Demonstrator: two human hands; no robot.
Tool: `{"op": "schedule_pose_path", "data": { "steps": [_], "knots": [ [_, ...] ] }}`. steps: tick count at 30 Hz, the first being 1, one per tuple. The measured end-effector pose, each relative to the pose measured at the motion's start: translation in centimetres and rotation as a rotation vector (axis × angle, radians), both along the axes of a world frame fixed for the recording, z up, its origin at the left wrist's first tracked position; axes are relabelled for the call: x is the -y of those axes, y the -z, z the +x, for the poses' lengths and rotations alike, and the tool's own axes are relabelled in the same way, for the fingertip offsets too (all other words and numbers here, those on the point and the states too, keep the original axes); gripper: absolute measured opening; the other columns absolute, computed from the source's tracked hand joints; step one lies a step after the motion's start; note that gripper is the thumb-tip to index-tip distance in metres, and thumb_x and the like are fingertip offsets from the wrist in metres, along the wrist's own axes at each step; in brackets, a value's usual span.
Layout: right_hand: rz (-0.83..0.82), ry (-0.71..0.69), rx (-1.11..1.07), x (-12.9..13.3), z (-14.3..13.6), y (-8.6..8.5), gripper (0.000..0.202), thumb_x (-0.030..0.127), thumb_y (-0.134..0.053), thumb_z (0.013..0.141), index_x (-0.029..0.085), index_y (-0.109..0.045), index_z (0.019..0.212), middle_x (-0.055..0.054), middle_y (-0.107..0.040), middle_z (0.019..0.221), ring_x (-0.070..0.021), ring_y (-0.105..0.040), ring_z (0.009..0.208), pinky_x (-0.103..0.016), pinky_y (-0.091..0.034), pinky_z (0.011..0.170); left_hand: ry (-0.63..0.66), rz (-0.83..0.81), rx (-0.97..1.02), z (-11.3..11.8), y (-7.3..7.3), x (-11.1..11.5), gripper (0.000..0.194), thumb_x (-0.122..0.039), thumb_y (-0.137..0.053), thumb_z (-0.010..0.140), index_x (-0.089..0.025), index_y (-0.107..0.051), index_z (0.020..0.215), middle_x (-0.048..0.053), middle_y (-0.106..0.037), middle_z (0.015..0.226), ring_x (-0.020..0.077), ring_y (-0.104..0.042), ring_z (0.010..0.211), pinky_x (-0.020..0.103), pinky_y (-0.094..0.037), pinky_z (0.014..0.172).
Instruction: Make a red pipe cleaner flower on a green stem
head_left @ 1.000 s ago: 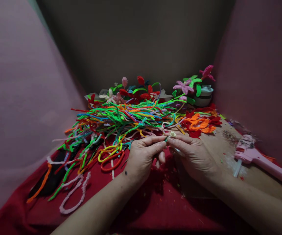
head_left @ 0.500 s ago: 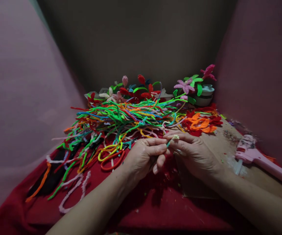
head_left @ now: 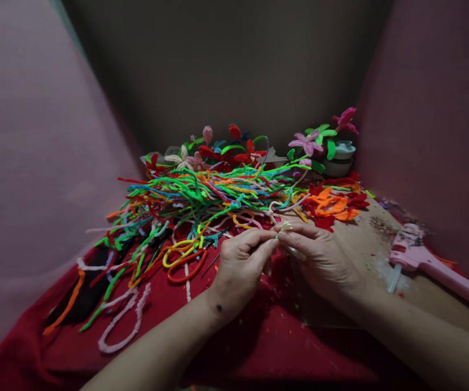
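Note:
A small bunch of pale yellow flower stamens [head_left: 286, 225] stands up between my fingertips, with a bit of green pipe cleaner just below it, mostly hidden. My left hand [head_left: 242, 269] is closed, its thumb and forefinger pinching at the green part. Opposite it, my right hand [head_left: 328, 258] pinches the bunch from the other side, and the two hands' fingertips meet. Beyond them spreads a tangled heap of coloured pipe cleaners [head_left: 218, 187]. Orange pipe-cleaner petals [head_left: 332, 205] lie past my right hand.
A pink glue gun [head_left: 422, 255] rests at the right on a brown board [head_left: 365, 244]. Finished pipe-cleaner flowers [head_left: 308, 143] stand at the back, beside a pale blue-lidded container [head_left: 342, 157]. Yellow and red loops [head_left: 185, 269] lie left of my hands on the red cloth [head_left: 226, 353].
My left hand has turned over, its back now showing more and its lower fingers tucked from view. The stamen bunch has tilted more upright and shifted slightly left. My right hand barely moved.

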State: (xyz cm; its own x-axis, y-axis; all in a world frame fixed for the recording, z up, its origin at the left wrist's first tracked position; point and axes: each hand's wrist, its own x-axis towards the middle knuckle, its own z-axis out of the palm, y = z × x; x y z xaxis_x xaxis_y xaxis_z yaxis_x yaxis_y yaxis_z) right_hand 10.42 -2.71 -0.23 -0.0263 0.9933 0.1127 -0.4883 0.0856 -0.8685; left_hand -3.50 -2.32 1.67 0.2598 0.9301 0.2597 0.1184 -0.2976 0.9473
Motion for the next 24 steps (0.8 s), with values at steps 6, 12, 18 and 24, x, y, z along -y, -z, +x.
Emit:
{"op": "schedule_pose_path", "data": {
  "steps": [6, 12, 18, 24],
  "knots": [
    [0.013, -0.080, 0.023, -0.05, 0.33, -0.43, 0.007, 0.023, -0.074, 0.065, 0.020, -0.074, 0.071, -0.004, -0.065, 0.085, -0.0181, -0.057, 0.085, -0.031, -0.044, 0.073, 0.192, -0.386, 0.241, -0.34, -0.83, -0.12, 0.014, -0.023, -0.059, 0.078, -0.012, -0.063, 0.070, -0.004, -0.049, 0.038, 0.0026, -0.037, 0.032, 0.014, -0.027, 0.034],
    [-0.019, -0.224, -0.073, -0.11, 0.53, -0.69, 0.013, 0.021, -0.072, 0.064, 0.021, -0.074, 0.077, -0.005, -0.065, 0.094, -0.0222, -0.056, 0.093, -0.033, -0.046, 0.073, 0.270, -0.483, 0.373, -0.49, -0.55, -0.32, 0.014, -0.024, -0.062, 0.074, -0.013, -0.060, 0.065, -0.003, -0.053, 0.044, 0.0030, -0.037, 0.028, 0.014, -0.024, 0.028],
    [0.010, -0.280, -0.079, 0.00, 0.53, -0.48, 0.012, 0.017, -0.068, 0.067, 0.022, -0.074, 0.076, -0.004, -0.064, 0.099, -0.0197, -0.056, 0.092, -0.030, -0.046, 0.073, 0.346, -0.446, 0.368, -0.89, -0.17, -0.70, 0.014, -0.023, -0.063, 0.073, -0.013, -0.057, 0.067, -0.002, -0.055, 0.046, 0.0032, -0.039, 0.026, 0.014, -0.026, 0.028],
    [-0.039, -0.141, -0.105, -0.07, 0.33, -0.25, 0.009, 0.015, -0.072, 0.063, 0.022, -0.072, 0.069, -0.002, -0.064, 0.095, -0.0175, -0.056, 0.086, -0.030, -0.046, 0.070, 0.358, -0.376, 0.242, -0.64, -0.35, -0.75, 0.015, -0.026, -0.057, 0.078, -0.015, -0.053, 0.070, -0.002, -0.057, 0.046, 0.0076, -0.045, 0.029, 0.017, -0.034, 0.029]
  ]
}}
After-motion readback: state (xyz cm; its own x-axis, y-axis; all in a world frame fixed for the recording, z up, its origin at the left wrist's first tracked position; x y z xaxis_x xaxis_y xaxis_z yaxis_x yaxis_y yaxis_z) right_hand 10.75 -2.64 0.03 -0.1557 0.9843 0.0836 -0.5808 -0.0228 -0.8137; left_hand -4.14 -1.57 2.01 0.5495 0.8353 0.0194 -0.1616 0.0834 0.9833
